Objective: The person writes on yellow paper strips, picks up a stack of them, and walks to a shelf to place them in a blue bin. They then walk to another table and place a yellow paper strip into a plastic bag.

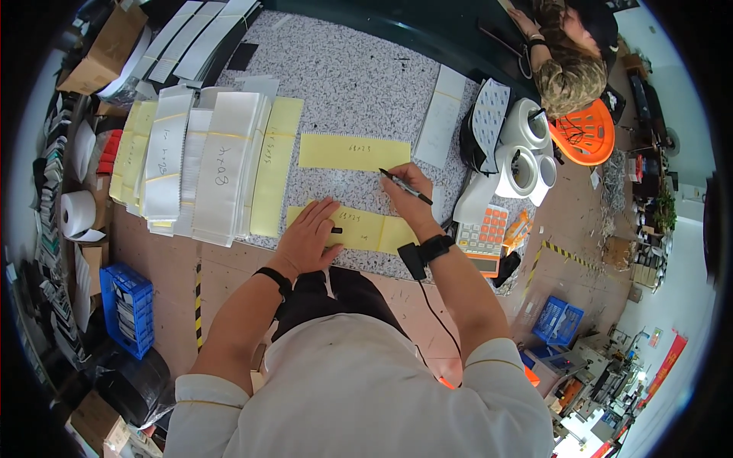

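My right hand (pixel 414 204) holds a black-and-grey marker pen (pixel 398 182), its uncapped tip just at the near edge of a yellow strip (pixel 328 154) that bears handwriting. Closer to me lies a second yellow strip (pixel 393 231), also written on, with a band across it. My left hand (pixel 302 237) rests flat on its left part, fingers stretched out and thumb apart. A small black pen cap (pixel 336 230) shows between the thumb and fingers; whether they touch it, I cannot tell.
Banded stacks of white sheets (pixel 221 168) and yellow sheets (pixel 276 172) stand at the left of the speckled table (pixel 343 69). To the right are a calculator (pixel 482 231), white tape rolls (pixel 518 169) and an orange basket (pixel 588 133). Another person (pixel 569 69) leans in at the far right.
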